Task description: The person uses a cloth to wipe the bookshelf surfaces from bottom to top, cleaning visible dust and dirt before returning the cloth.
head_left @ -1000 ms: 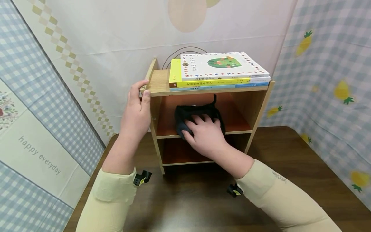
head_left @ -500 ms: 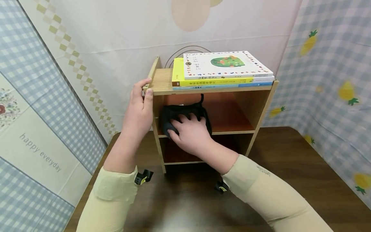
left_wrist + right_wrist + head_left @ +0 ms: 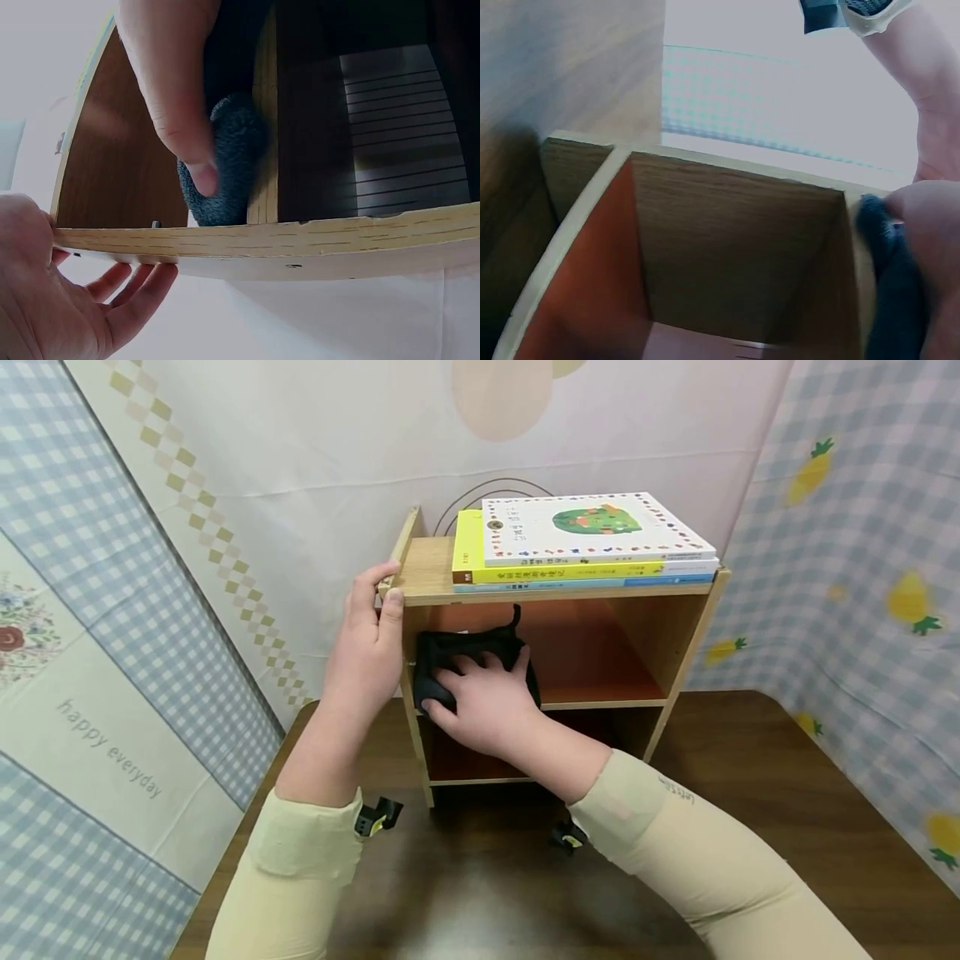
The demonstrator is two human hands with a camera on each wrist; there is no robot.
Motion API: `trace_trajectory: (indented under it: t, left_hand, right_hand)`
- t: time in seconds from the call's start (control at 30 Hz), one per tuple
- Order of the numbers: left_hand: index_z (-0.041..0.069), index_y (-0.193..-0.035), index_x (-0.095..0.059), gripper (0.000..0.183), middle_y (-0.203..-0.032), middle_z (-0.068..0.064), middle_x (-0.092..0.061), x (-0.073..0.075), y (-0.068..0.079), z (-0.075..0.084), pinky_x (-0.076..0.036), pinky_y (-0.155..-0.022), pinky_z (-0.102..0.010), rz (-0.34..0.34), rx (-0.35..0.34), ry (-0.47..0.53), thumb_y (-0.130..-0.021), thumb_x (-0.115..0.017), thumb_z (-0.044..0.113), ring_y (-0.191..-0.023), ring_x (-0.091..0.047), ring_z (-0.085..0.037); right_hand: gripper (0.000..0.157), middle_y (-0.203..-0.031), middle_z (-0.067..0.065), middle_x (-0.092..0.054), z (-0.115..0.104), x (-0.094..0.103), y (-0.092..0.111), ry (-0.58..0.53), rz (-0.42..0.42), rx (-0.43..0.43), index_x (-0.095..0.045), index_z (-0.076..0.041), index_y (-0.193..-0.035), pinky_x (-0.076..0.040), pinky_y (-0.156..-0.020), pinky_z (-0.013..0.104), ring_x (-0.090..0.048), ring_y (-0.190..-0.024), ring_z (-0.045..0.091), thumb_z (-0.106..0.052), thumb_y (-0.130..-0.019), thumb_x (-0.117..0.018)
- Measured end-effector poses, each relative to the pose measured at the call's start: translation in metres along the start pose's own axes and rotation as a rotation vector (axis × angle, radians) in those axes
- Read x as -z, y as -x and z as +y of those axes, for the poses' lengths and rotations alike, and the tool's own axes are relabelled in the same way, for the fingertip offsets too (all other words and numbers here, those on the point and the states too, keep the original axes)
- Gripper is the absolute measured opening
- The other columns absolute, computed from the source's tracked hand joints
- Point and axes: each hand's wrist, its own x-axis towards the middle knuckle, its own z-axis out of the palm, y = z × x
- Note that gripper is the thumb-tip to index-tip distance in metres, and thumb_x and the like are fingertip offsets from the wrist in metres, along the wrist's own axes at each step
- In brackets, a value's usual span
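My left hand (image 3: 367, 639) grips the upper left corner of a small wooden shelf unit (image 3: 690, 652). Its thumb lies on the front edge, and in the left wrist view its fingers (image 3: 142, 300) press the outer side panel. My right hand (image 3: 487, 706) holds a dark, fuzzy cloth bundle (image 3: 426, 656) with a small loop on the middle shelf, against the left side wall. In the left wrist view the right thumb (image 3: 184, 127) presses into the bundle's dark teal nap (image 3: 232, 161). The palm hides much of the bundle in the head view.
Several books (image 3: 600, 531) lie stacked on the shelf unit's top board, by the right side. The middle shelf's red-brown board (image 3: 600, 668) shows to the right of the bundle. Beneath stands a dark wooden table (image 3: 750, 810), with patterned curtains (image 3: 847, 585) around it.
My right hand has moved left along the middle shelf with the cloth bundle, from near its middle to the left wall. My left hand keeps its place on the corner.
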Motion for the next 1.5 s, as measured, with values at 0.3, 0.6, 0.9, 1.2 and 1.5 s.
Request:
trace_trajectory:
  t: [0.3,0.6,0.9,1.2,1.5]
  left_hand:
    - [0.033,-0.147,-0.035,0.048,-0.152,-0.005,-0.032,-0.001,-0.001,-0.001,-0.039,-0.096,-0.052,-0.004,-0.007,0.020,-0.104,-0.030,0.054,-0.115,-0.048,-0.030]
    - [0.040,-0.153,-0.029,0.050,-0.150,-0.009,-0.034,0.003,0.001,-0.007,-0.040,-0.097,-0.052,-0.053,-0.007,0.081,-0.104,-0.035,0.052,-0.118,-0.050,-0.028]
    - [0.034,-0.158,-0.017,0.059,-0.156,-0.005,-0.031,-0.003,0.023,-0.031,-0.041,-0.100,-0.050,-0.107,0.014,0.232,-0.105,-0.036,0.049,-0.129,-0.046,-0.027]
    - [0.022,-0.159,-0.021,0.054,-0.153,-0.005,-0.035,-0.023,0.051,-0.061,-0.044,-0.096,-0.047,-0.168,0.105,0.362,-0.108,-0.038,0.028,-0.129,-0.044,-0.024]
    - [0.031,-0.156,-0.026,0.073,-0.150,-0.003,-0.033,-0.043,0.078,-0.079,-0.042,-0.096,-0.048,-0.164,0.157,0.329,-0.093,-0.050,0.004,-0.126,-0.043,-0.028]
  right_hand:
    - [0.062,-0.155,0.002,-0.037,0.001,0.010,-0.001,-0.065,-0.136,-0.080,-0.042,-0.043,-0.149,-0.017,-0.094,0.084,-0.026,-0.142,0.047,-0.072,-0.094,-0.040]
    - [0.062,-0.156,0.004,-0.035,0.003,0.008,-0.002,-0.106,-0.114,-0.072,-0.046,-0.042,-0.147,-0.025,-0.095,0.079,-0.030,-0.140,0.045,-0.072,-0.093,-0.042]
    - [0.069,-0.151,0.001,-0.042,0.004,0.004,-0.001,-0.102,-0.083,-0.100,-0.045,-0.030,-0.148,-0.029,-0.098,0.074,-0.033,-0.139,0.039,-0.072,-0.094,-0.037]
    - [0.067,-0.149,0.001,-0.044,0.006,0.006,0.001,-0.118,-0.066,-0.094,-0.054,-0.029,-0.141,-0.023,-0.098,0.077,-0.033,-0.139,0.039,-0.074,-0.091,-0.044]
    - [0.068,-0.150,0.004,-0.041,0.011,0.005,0.001,-0.138,-0.063,-0.110,-0.055,-0.035,-0.140,-0.021,-0.095,0.081,-0.029,-0.141,0.044,-0.077,-0.088,-0.045]
